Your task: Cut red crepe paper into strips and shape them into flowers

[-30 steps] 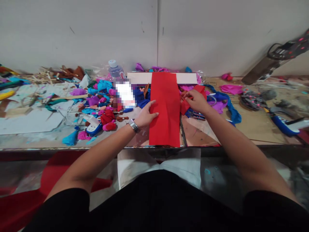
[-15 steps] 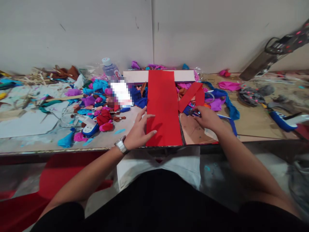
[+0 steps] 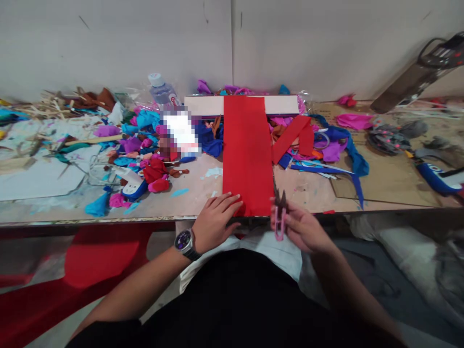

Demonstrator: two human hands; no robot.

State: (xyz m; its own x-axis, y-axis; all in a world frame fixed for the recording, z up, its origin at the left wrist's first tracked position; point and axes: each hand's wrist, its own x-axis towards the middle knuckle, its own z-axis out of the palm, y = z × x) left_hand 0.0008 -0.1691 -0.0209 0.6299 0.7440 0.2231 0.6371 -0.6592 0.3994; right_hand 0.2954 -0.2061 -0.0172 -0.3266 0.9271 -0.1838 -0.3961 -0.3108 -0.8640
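Lengthwise from near to far at centre, a long flat rectangular strip of red paper-like material (image 3: 246,154), with far end lying over a long narrow white board (image 3: 203,105). At the strip's near left corner, left hand (image 3: 213,224) released, palm down, fingers extended and touching the red surface. Just beside the near right corner, right hand (image 3: 304,229) grasping small pink-handled metal snips (image 3: 280,222), blades pointing far and slightly parted. To the right, a folded red band (image 3: 290,137) over a narrow blue strip (image 3: 319,168); farther right, a flat brown cardboard sheet (image 3: 384,181). To the left, crumpled multicoloured pieces (image 3: 155,169); behind these, a clear white-capped bottle (image 3: 163,92).
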